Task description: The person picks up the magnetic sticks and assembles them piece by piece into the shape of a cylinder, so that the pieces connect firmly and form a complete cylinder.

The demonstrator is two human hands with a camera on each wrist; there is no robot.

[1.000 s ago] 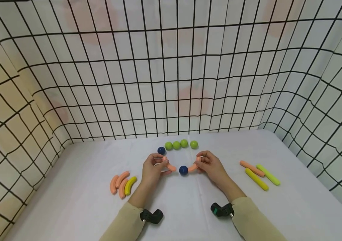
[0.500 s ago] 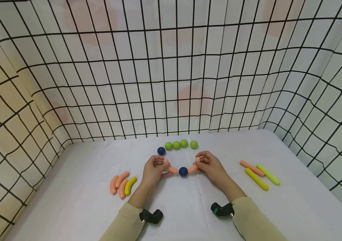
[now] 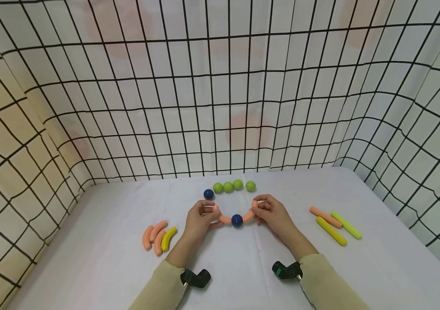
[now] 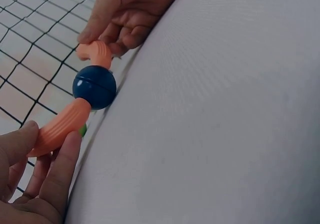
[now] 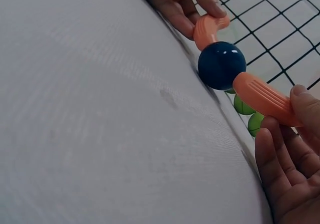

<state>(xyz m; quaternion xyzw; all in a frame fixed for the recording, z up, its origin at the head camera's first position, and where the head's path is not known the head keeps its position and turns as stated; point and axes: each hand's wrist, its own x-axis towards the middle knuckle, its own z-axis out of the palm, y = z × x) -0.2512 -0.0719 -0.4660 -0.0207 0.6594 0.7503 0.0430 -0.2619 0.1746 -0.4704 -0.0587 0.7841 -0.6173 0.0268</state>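
Between my hands a dark blue ball (image 3: 237,221) joins two curved, ribbed orange pieces into one arc. My left hand (image 3: 199,219) pinches the outer end of the left orange curved piece (image 4: 62,126) between thumb and fingers. The right orange curved piece (image 5: 265,98) is pinched the same way by my right hand (image 3: 273,214). In both wrist views each piece's inner end meets the ball on opposite sides. Farther back, a second blue ball (image 3: 209,194) sits just beyond my left fingertips, at the left end of a row of green balls (image 3: 228,187).
Several curved pieces, orange (image 3: 147,237) and yellow (image 3: 169,239), lie to the left on the white tabletop (image 3: 103,267). Straight rods in orange (image 3: 325,217), yellow (image 3: 331,231) and light green (image 3: 346,224) lie to the right. A black-grid net (image 3: 220,86) encloses the back and sides.
My left hand has moved slightly right and brought its orange curved piece against the blue ball, closing the earlier gap. My right hand has barely moved.
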